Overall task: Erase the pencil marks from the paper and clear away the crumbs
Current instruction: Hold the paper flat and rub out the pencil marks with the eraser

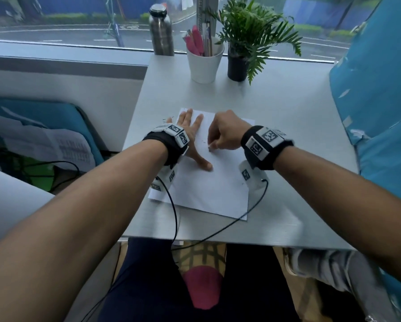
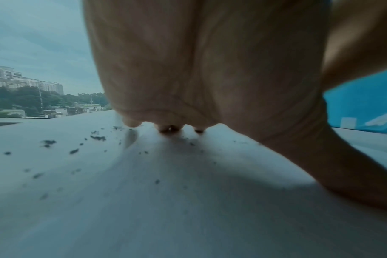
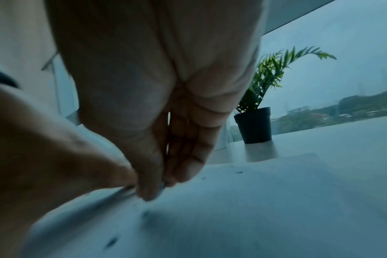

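Observation:
A white sheet of paper [image 1: 213,182] lies on the grey table [image 1: 287,135]. My left hand [image 1: 190,135] presses flat on the sheet's upper left part, fingers spread and straight. My right hand [image 1: 220,138] is curled and pinches a small grey-white eraser [image 1: 210,148], its tip down on the paper near the middle. In the right wrist view the eraser [image 3: 160,189] peeps out between thumb and fingers. Dark eraser crumbs [image 2: 97,137] lie scattered on the paper [image 2: 188,209] in the left wrist view, left of my left hand [image 2: 210,69].
At the table's far edge stand a steel bottle [image 1: 161,31], a white cup of pens [image 1: 204,63] and a potted plant [image 1: 239,63]. A blue chair [image 1: 380,112] borders the right side. Cables [image 1: 218,233] run over the near table edge.

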`<state>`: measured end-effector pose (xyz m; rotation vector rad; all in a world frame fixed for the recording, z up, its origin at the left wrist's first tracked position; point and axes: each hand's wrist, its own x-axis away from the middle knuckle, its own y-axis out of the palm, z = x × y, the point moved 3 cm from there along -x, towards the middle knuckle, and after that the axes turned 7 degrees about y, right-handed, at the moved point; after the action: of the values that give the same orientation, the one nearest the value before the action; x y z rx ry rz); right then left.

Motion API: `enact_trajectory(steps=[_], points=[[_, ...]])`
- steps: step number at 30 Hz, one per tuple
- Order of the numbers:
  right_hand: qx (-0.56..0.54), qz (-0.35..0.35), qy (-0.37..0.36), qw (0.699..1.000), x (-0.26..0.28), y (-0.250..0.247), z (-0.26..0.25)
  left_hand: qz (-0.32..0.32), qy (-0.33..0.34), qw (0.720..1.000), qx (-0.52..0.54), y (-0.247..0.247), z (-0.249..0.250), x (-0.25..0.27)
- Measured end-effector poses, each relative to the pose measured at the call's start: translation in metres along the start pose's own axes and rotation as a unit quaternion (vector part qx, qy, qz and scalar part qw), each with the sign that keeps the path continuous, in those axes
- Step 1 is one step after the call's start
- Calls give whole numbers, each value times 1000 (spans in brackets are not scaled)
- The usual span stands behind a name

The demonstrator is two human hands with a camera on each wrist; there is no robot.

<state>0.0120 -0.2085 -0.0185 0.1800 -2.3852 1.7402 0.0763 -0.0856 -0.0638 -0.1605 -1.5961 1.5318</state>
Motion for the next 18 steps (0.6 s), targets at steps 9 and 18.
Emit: enact_trajectory(steps=[9, 18], points=[[-16, 61, 41, 997, -18, 8, -2, 8, 4, 1000, -13, 3, -3, -3], [-61, 88, 113, 988, 45, 13, 48, 17, 18, 1000, -7, 3, -3, 7]])
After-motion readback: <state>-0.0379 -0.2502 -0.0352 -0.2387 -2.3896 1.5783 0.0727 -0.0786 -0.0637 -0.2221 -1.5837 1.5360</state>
